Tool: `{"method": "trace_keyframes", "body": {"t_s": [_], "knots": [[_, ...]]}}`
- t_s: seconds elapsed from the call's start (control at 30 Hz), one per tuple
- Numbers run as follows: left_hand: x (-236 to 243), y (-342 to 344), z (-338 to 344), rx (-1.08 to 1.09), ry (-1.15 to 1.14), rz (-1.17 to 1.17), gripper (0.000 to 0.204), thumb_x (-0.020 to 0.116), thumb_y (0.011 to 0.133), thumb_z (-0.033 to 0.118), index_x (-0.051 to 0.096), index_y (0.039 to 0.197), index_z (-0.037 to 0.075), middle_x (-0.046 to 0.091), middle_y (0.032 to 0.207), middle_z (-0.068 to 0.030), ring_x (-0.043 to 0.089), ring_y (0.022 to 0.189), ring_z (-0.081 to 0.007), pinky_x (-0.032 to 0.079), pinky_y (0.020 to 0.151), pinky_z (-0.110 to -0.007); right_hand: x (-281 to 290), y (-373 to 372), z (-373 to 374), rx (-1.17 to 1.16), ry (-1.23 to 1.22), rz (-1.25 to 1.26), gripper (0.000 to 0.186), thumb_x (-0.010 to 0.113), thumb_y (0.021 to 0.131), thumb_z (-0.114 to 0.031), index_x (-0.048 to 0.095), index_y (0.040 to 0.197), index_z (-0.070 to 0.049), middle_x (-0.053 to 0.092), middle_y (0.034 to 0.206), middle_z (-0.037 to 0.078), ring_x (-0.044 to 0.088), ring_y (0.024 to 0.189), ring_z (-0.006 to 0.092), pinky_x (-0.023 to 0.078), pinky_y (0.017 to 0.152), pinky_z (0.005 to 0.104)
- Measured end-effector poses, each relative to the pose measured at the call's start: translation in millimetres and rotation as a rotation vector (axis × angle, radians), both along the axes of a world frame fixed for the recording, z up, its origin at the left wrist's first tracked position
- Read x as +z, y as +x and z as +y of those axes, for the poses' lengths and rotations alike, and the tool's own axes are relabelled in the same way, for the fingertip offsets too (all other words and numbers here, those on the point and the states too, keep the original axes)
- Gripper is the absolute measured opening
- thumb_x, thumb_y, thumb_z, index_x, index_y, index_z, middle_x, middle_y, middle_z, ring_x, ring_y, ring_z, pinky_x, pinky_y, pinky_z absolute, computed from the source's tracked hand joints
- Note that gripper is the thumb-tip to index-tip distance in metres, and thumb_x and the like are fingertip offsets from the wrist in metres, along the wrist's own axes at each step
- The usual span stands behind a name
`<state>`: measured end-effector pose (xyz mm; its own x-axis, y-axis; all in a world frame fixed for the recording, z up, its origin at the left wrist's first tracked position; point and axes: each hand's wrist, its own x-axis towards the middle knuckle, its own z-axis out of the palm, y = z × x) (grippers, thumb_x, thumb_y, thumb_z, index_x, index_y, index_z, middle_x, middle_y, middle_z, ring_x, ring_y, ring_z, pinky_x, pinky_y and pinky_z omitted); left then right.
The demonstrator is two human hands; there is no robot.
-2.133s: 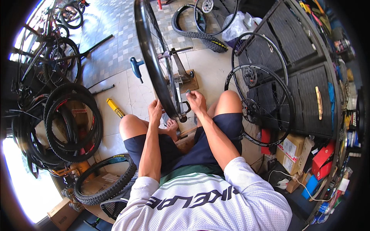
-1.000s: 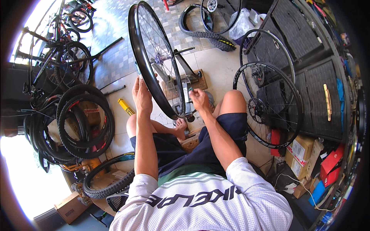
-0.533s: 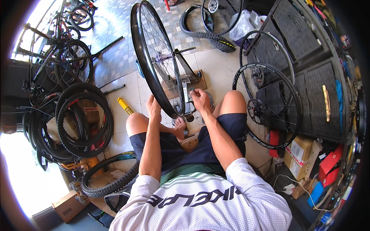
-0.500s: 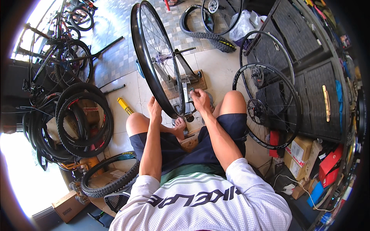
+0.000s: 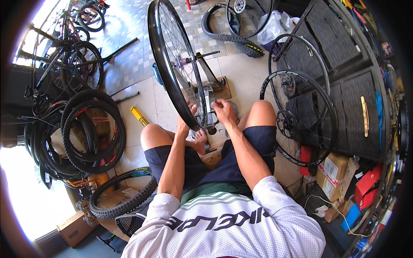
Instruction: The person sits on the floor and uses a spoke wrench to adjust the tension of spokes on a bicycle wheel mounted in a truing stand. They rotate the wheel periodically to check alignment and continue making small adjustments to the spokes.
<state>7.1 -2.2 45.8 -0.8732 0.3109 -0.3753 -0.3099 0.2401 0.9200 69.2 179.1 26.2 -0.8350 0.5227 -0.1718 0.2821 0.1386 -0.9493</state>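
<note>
A black bicycle wheel without a tyre stands upright in a metal truing stand in front of me, its axle held by the uprights. My left hand is at the lower near part of the rim. Its fingertips show on the spoke side, while the rim hides the rest, so its grip is unclear. My right hand is beside the stand's near arm, right of the wheel, thumb and fingers pinched together on something too small to name. My bare foot is below the rim.
Two spoked wheels lean against dark drawers at right. Loose tyres lie beyond the stand. Stacked tyres and bicycles fill the left. A yellow tool is on the floor by my left knee.
My left hand has moved right and inward, from outside the rim to the rim's lower part, with fingertips on the spoke side. The right hand stays at the stand.
</note>
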Motion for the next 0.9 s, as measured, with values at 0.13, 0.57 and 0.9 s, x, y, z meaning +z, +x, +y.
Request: {"method": "trace_keyframes", "body": {"t_s": [0.13,0.57,0.9], "knots": [[27.8,2.5,14.9,-0.050,0.185,-0.089,0.075,0.061,0.091,0.048,0.031,0.149,0.012,0.043,0.146,-0.0182,0.043,0.134,-0.0321,0.035,0.107,-0.048,13.9,8.4,1.6,0.170,0.073,-0.128,0.033,0.068,0.086,-0.036,0.071,0.099,-0.005,0.072,0.086,0.013,0.069,0.079,0.0240,0.050,0.071,0.0362],[-11.9,-5.4,9.2,-0.070,0.038,-0.052,0.042,0.061,0.096,0.038,0.061,0.119,0.002,0.066,0.103,-0.0032,0.061,0.088,-0.0128,0.048,0.070,-0.027,5.3,4.1,-6.4,0.383,0.016,-0.155,0.033,0.067,0.085,-0.032,0.071,0.094,0.000,0.071,0.079,0.013,0.066,0.071,0.0204,0.049,0.067,0.0354],[-10.6,-9.2,12.9,-0.132,0.063,-0.006,0.031,0.071,0.090,0.023,0.064,0.110,0.002,0.067,0.090,-0.0030,0.062,0.076,-0.0092,0.049,0.059,-0.023,-14.3,5.5,-8.2,0.398,-0.209,-0.037,0.029,0.070,0.086,-0.026,0.070,0.093,0.003,0.070,0.078,0.011,0.063,0.070,0.0145,0.049,0.065,0.0306]]}}
